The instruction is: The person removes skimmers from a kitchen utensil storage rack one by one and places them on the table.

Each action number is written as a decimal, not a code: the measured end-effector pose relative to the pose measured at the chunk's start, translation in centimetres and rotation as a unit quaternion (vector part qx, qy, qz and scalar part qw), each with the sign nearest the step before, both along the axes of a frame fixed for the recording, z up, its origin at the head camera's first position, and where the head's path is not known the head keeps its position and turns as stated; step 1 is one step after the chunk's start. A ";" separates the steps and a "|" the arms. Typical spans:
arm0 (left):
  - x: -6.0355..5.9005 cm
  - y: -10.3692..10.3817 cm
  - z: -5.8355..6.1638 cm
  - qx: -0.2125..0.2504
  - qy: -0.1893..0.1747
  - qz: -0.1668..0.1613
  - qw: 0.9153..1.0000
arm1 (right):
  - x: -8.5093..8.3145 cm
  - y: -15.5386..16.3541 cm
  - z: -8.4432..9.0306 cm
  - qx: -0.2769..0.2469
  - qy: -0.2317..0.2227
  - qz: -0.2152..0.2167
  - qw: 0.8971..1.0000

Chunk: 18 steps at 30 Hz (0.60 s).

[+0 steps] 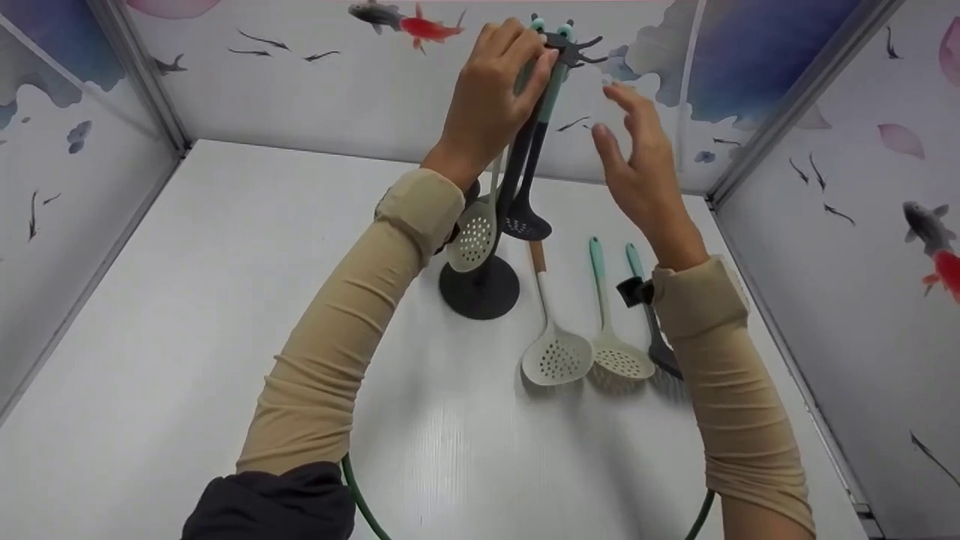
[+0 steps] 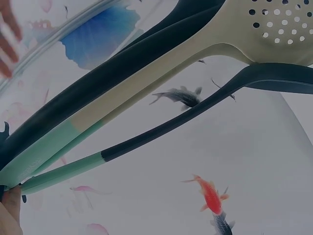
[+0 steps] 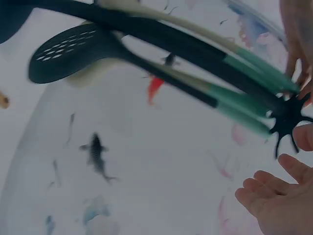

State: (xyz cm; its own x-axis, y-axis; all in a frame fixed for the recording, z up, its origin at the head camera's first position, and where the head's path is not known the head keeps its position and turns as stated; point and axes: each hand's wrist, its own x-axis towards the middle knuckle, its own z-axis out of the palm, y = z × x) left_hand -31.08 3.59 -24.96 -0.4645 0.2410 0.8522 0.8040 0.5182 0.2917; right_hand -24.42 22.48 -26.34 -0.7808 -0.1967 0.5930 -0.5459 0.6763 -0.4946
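Your left hand point(image 1: 491, 94) is raised high at the back of the table point(image 1: 225, 315), forearm angled up and to the right, fingers curled over the mint handle tops point(image 1: 551, 82) of the utensils hanging from the rack point(image 1: 480, 289). It grips them right under the rack's dark star-shaped hook head point(image 1: 574, 46). From your left wrist view only a fingertip point(image 2: 11, 205) shows at the handle ends point(image 2: 44, 161), so the grip reads best from the head camera.

Your right hand point(image 1: 637, 161) hovers just to the right of the hook head — fingers spread and nearly straight, palm turned toward the left, holding nothing. In the right wrist view those fingers point(image 3: 274, 196) sit close below the hook head point(image 3: 288, 117) without clearly touching it.

Hanging below your left hand are a cream skimmer point(image 1: 474, 236) and a dark slotted spoon point(image 1: 525, 217), both dangling above the rack's round dark base, which stands on the table between your forearms.

Three more utensils lie flat on the table, right of the base: a cream skimmer with a wood-coloured handle point(image 1: 556, 356), a cream mint-handled skimmer point(image 1: 619, 360) beside it, and a dark utensil point(image 1: 660, 352) partly hidden by your right sleeve point(image 1: 720, 390).
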 end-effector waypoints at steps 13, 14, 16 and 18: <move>0.2 0.1 -0.4 -0.014 0.000 -0.009 1.000 | -4.0 -4.1 3.9 0.095 0.098 -0.041 0.990; 0.3 0.1 -0.4 -0.019 -0.004 -0.013 1.000 | -4.2 -4.0 3.8 0.086 0.114 -0.039 0.989; 0.5 0.2 -0.3 -0.023 -0.011 -0.016 1.000 | -4.6 -4.0 3.5 0.071 0.131 -0.037 0.988; 0.7 0.1 -0.3 -0.025 -0.021 -0.013 0.999 | -4.8 -4.1 3.2 0.054 0.135 -0.039 0.989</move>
